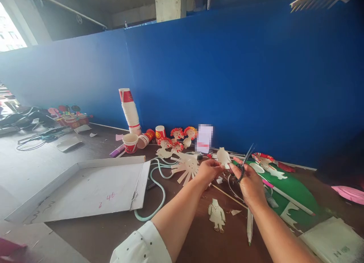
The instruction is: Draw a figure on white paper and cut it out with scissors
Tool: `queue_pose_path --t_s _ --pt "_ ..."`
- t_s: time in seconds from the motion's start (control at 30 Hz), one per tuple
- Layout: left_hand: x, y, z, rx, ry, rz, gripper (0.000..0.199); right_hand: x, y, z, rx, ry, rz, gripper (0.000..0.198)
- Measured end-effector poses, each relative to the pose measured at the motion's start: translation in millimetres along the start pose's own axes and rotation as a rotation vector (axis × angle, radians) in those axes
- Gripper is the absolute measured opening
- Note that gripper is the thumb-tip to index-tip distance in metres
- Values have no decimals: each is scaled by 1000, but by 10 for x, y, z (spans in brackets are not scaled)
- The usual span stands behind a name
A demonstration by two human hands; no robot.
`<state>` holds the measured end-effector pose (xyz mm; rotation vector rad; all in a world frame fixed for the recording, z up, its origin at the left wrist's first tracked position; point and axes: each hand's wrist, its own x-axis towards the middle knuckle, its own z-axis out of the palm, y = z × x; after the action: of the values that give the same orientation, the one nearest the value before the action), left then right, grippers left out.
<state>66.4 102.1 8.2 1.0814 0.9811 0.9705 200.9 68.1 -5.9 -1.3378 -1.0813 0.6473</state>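
My left hand (209,170) pinches a white paper figure cutout (223,156) by its lower left edge and holds it up above the table. Black-handled scissors (246,159) sit in my right hand (250,185), blades pointing up and away from the paper. A fingertip of this hand is at the cutout's right edge; I cannot tell whether it presses on it. Below my hands a second paper figure (217,216), with a drawn collar, lies flat on the dark table. A white marker-like stick (249,227) lies to its right.
At the left stands a shallow white cardboard tray (93,187). Behind it rise stacked paper cups (129,111) beside loose red cups (131,142). Paper figures with red fringes (178,134) lean near the blue wall (213,73). A pale cable (162,191) loops by the tray; a green sheet (301,189) lies right.
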Motion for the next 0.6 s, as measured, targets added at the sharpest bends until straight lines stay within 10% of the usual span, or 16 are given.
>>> queue_pose_path --t_s 0.6 --pt "20 -68 37 -266 -74 -61 30 18 98 0 -13 4 -52 52"
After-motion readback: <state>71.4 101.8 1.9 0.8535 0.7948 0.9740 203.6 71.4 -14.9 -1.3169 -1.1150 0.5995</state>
